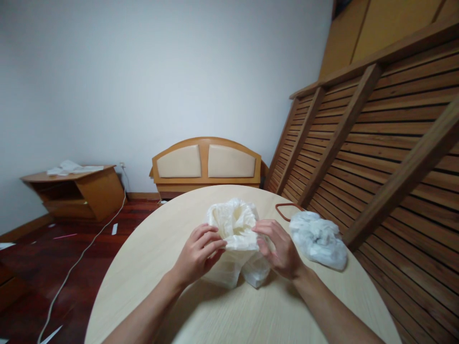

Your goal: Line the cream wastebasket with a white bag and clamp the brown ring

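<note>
A pale cream plastic bag stands on the round table, its mouth facing up and its rim folded outward. My left hand grips the rim on the near left side, fingers curled over the edge. On the right side of the mouth, my right hand pinches the rim between thumb and fingers. Crumpled folds fill the opening; whether anything lies deeper inside is hidden.
Right of my right hand lies a bundled translucent plastic bag, with a brown loop behind it. A slatted wooden frame leans along the right. A low cabinet and white cable are on the left.
</note>
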Demonstrator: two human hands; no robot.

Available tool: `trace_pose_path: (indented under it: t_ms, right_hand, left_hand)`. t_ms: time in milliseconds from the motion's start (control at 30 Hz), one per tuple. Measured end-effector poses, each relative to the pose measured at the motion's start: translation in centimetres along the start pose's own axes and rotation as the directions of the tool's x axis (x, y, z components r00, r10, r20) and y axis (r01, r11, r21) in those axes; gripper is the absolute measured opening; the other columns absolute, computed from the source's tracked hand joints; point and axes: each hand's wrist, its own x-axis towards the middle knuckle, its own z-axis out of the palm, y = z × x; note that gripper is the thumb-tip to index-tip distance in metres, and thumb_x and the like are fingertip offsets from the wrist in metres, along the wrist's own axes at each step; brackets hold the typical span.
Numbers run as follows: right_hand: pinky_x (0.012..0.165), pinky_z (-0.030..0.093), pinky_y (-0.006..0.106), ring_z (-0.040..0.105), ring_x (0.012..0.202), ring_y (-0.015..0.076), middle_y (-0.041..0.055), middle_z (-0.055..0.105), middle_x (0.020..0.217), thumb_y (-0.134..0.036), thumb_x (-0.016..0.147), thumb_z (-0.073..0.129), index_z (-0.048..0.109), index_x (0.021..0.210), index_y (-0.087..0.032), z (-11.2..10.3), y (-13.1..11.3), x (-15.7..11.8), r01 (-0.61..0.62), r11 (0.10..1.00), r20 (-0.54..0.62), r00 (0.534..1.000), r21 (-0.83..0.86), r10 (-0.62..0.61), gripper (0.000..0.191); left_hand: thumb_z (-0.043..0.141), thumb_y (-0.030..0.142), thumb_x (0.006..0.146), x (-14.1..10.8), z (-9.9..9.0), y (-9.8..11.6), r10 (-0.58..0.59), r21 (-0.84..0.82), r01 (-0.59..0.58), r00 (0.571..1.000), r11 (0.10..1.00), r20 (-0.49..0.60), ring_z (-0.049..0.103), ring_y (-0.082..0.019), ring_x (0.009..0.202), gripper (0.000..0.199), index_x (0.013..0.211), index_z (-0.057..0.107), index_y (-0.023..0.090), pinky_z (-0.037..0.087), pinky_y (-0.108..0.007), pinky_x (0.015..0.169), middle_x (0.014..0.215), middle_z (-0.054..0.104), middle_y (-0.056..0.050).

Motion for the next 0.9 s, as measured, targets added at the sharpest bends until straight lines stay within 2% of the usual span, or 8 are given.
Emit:
trace_pose_path:
  t_ms: [67,133,267,367,467,567,733,900]
  right_hand:
    - [0.081,0.057,0.038,0.066,0.091,0.0211,0.0056,0.07,0.095,-0.016,0.095,0.05,0.062,0.108,-0.022,-0.3,0.5,0.0,-0.098,0.995,-0.034,0.995,-0.01,0.098,0.019]
    - [0.079,0.056,0.036,0.066,0.088,0.0204,0.0046,0.069,0.092,-0.016,0.096,0.05,0.063,0.106,-0.023,-0.6,1.1,-0.2,-0.129,0.992,-0.001,0.992,0.002,0.129,0.018]
    - [0.083,0.055,0.04,0.064,0.096,0.0234,0.008,0.066,0.105,-0.021,0.09,0.06,0.065,0.113,-0.023,-0.9,2.1,-0.7,-0.016,1.0,0.116,0.993,-0.022,0.018,0.023]
    - [0.092,0.054,0.045,0.06,0.11,0.0271,0.0119,0.061,0.12,-0.022,0.086,0.067,0.065,0.114,-0.022,-0.8,2.1,-0.8,0.036,0.997,0.114,0.993,-0.064,-0.028,0.028]
    - [0.095,0.053,0.045,0.058,0.114,0.0267,0.0116,0.06,0.123,-0.021,0.088,0.068,0.065,0.108,-0.022,-0.2,1.2,-0.6,0.055,0.996,0.101,0.994,-0.064,-0.048,0.02]
    - [0.094,0.053,0.043,0.059,0.111,0.025,0.0095,0.064,0.115,-0.021,0.09,0.067,0.065,0.104,-0.023,0.5,-0.2,-0.3,0.051,0.996,0.086,0.995,-0.074,-0.044,0.014]
    - [0.095,0.053,0.041,0.06,0.108,0.0235,0.0083,0.066,0.112,-0.022,0.091,0.067,0.066,0.102,-0.023,0.8,-1.7,0.1,0.098,0.992,0.135,0.987,-0.078,-0.086,0.011]
    - [0.101,0.051,0.045,0.057,0.117,0.0258,0.0096,0.066,0.117,-0.021,0.091,0.066,0.066,0.111,-0.022,0.0,-0.5,0.3,0.133,0.982,0.136,0.984,-0.137,-0.114,0.02]
  left_hand:
    - [0.066,0.013,0.089,0.1,-0.1,0.2,0.015,-0.018,-0.015,1.0,1.0,0.002,0.064,-0.021,0.102,0.019,0.106,0.064,0.021,0.054,-0.041,0.096,0.092,0.073,-0.004]
    - [0.066,0.011,0.088,0.3,-0.2,0.3,0.015,-0.044,-0.015,1.0,0.999,0.005,0.064,-0.021,0.1,0.019,0.104,0.063,0.02,0.055,-0.04,0.095,0.092,0.072,-0.004]
    - [0.062,0.007,0.086,0.3,-0.4,0.1,-0.046,-0.092,0.048,0.999,0.995,0.02,0.064,-0.02,0.099,0.02,0.101,0.061,0.019,0.056,-0.038,0.093,0.097,0.07,-0.007]
    - [0.06,0.008,0.087,0.1,-0.6,-0.1,-0.131,-0.082,0.133,0.991,0.988,0.032,0.06,-0.024,0.113,0.019,0.102,0.061,0.02,0.056,-0.04,0.095,0.11,0.068,-0.011]
    - [0.058,0.011,0.085,0.2,-0.9,0.3,-0.154,-0.064,0.156,0.987,0.986,0.039,0.054,-0.029,0.126,0.033,0.117,0.059,0.018,0.051,-0.048,0.103,0.128,0.063,-0.015]
    - [0.061,0.016,0.087,0.6,-0.5,1.6,-0.114,-0.038,0.116,0.993,0.993,0.041,0.051,-0.029,0.13,0.046,0.132,0.054,0.017,0.049,-0.049,0.107,0.136,0.059,-0.016]
    - [0.063,0.018,0.092,0.5,1.1,2.8,-0.101,-0.046,0.104,0.993,0.993,0.068,0.061,-0.024,0.115,0.03,0.123,0.059,0.018,0.05,-0.044,0.104,0.114,0.071,-0.01]
    - [0.059,0.014,0.094,0.1,1.6,2.3,-0.147,-0.096,0.149,0.989,0.984,0.029,0.064,-0.022,0.107,0.018,0.111,0.06,0.018,0.051,-0.042,0.102,0.101,0.07,-0.008]
